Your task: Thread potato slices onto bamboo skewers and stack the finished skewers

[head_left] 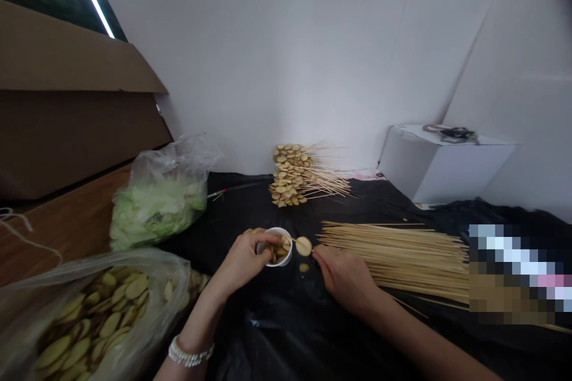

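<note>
Potato slice [304, 246] sits on a bamboo skewer [294, 240] just right of the paper cup [288, 253]. Right hand [344, 280] pinches the skewer's end between its fingertips; left hand [243, 262] curls pressed-together fingers over the cup's rim, any grip on the skewer hidden. Pushing too hard could split the slice, dropping it by the loose slice [304, 267] under the cup. Bare skewers [393, 256] lie farther right of the cup, loaded skewers [290, 175] beyond it.

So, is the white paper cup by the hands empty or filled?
Partly filled: pale round slices lie inside the white paper cup, below its rim, while the left hand holds it.
</note>
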Available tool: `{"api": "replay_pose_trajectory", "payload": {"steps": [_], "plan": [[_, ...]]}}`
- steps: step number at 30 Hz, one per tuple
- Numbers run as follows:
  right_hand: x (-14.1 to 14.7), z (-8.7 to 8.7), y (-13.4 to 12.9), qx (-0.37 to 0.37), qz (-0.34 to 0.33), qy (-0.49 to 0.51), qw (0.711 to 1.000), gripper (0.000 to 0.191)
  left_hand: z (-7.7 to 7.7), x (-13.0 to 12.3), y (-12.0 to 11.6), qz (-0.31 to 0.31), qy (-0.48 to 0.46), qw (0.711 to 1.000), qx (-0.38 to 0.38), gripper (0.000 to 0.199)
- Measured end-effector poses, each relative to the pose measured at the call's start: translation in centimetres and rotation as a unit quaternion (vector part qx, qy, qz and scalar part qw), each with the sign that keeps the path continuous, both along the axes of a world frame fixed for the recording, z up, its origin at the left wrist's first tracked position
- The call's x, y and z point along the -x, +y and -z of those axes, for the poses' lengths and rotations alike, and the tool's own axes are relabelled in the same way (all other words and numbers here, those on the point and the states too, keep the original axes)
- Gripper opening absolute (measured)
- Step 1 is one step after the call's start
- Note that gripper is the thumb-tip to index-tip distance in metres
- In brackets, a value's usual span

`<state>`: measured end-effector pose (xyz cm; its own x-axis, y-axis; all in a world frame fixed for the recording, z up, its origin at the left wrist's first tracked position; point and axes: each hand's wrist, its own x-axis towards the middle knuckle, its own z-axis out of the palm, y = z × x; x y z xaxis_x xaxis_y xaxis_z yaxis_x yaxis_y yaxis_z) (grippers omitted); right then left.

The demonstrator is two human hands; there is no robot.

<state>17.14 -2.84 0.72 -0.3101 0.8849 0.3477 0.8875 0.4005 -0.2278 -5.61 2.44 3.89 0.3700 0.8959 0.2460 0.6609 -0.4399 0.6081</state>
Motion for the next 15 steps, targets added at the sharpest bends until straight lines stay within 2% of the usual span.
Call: {"api": "replay_pose_trajectory", "payload": {"steps": [7,15], "plan": [[0.00,-0.45,-0.19,0.012,0.000,0.002,1.000,0.027,-0.24,0.13,-0.08,0.006,-0.031,0.999,0.010,0.027],[-0.06,-0.18,-0.14,0.009,0.003,-0.012,1.000,0.028,-0.28,0.55,-0.20,0.028,-0.022,0.999,0.029,0.030]]}}
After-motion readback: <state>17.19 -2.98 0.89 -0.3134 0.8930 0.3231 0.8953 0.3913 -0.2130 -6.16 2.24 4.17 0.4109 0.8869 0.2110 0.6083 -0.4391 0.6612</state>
